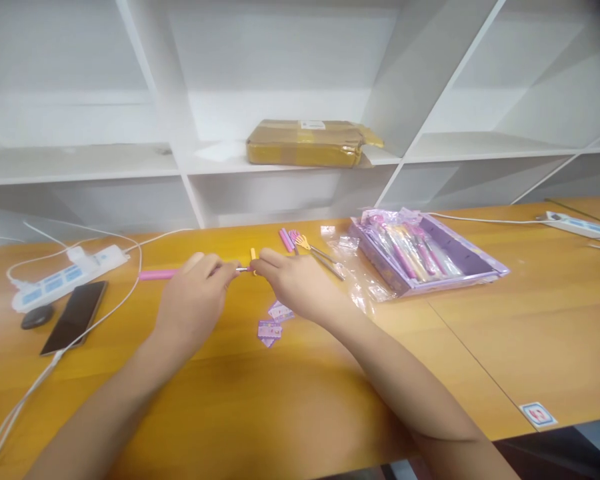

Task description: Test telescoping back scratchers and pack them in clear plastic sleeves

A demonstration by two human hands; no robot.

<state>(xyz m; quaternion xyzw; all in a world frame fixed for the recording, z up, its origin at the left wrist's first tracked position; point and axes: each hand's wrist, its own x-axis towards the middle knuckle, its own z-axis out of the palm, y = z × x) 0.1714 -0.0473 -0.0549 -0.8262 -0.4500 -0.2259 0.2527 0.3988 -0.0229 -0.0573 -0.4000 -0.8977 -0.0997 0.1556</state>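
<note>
My left hand (196, 287) is closed around a stick with a pink handle (157, 275), which sticks out to the left of the fist. A short stretch of its metal shaft (243, 269) shows between the two hands. My right hand (293, 280) pinches the shaft's far end, and the fingers hide what is there. Just behind the fingertips lies a small yellow piece (253, 255). Beyond my right hand are pink tubes (286, 240), a yellow hand-shaped head (303, 243) and thin metal rods (329, 265). Small purple cards (270, 331) lie below the hands.
At the right, a purple box (460, 283) holds several wrapped pink and yellow sticks; clear plastic bags (353, 267) lie beside it. A power strip (70, 277), phone (75, 317) and black mouse-like object (37, 317) are at the left. A taped carton (305, 143) sits on the shelf.
</note>
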